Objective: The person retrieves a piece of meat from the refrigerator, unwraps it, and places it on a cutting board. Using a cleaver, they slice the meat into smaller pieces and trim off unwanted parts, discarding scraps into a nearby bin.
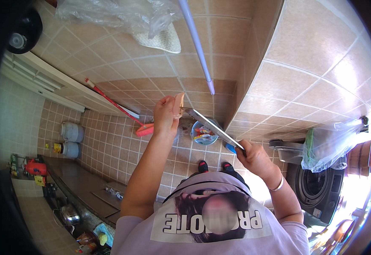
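Observation:
My left hand (164, 116) holds up a small slab of what looks like raw meat (178, 105), pale pink on one face and tan on the other. In my right hand (257, 161) is a kitchen knife (215, 129), gripped by its dark handle. Its blade, seen almost edge-on, slants up and leftward. The tip appears to meet or nearly meet the lower right side of the slab; the exact contact cannot be told. On the floor beneath the blade stands a light-blue waste bin (204, 142) with colourful wrappers inside, partly covered by the knife.
A red-handled broom (115, 103) leans left of my hands, and a lilac pole (198, 47) hangs ahead. Clear plastic bags (118, 16) are at the top. A dark front-loading washing machine (316, 188) stands right; a counter (74, 178) runs along the left.

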Demonstrator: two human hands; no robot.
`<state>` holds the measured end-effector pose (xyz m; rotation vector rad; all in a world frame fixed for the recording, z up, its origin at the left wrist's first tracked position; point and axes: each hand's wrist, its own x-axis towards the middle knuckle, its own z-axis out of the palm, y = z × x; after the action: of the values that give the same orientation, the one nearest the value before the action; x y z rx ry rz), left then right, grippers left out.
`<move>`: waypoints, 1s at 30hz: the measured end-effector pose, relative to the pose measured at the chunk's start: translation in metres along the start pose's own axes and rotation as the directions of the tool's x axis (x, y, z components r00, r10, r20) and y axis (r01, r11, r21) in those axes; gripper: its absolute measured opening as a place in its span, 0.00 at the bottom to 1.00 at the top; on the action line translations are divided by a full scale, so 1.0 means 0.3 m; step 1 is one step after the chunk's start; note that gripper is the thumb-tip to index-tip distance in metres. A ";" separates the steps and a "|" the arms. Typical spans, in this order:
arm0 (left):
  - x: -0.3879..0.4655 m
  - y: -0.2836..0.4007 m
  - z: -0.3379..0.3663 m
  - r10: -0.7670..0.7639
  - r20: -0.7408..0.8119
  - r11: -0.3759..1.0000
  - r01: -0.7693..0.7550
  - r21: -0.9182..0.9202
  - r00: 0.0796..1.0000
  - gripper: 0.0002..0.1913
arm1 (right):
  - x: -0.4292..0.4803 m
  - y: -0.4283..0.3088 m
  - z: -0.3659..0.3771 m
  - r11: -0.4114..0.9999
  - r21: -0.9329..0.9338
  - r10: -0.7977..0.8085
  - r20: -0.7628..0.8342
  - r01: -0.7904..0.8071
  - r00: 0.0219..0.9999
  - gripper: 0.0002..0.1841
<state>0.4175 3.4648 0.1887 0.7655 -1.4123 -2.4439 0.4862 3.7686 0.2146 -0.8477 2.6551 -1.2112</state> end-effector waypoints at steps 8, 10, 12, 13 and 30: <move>0.029 0.007 -0.008 0.218 -0.089 0.976 -0.216 0.038 0.972 0.08 | -0.026 -0.002 -0.015 0.995 0.060 0.081 -0.016 -0.079 0.997 0.06; 0.015 0.011 0.001 0.231 -0.039 0.973 -0.230 0.017 0.972 0.09 | -0.026 0.000 -0.009 0.991 0.107 0.078 -0.015 -0.076 0.997 0.05; -0.004 0.022 0.003 0.158 0.064 0.986 -0.154 -0.062 0.985 0.09 | -0.031 -0.002 -0.001 0.980 0.172 0.106 -0.006 -0.104 0.994 0.05; -0.014 0.029 0.002 0.129 0.125 0.987 -0.115 -0.108 0.984 0.10 | -0.032 -0.006 0.006 0.968 0.216 0.133 0.004 -0.131 0.991 0.05; -0.122 0.045 -0.056 0.280 0.288 0.945 -0.211 -0.250 0.916 0.17 | -0.068 -0.105 -0.011 0.474 0.728 0.322 0.379 -0.495 0.867 0.05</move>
<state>0.4565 3.4610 0.2055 0.1322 -1.2234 -2.5371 0.5163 3.7649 0.2368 -0.1125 1.6226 -1.8054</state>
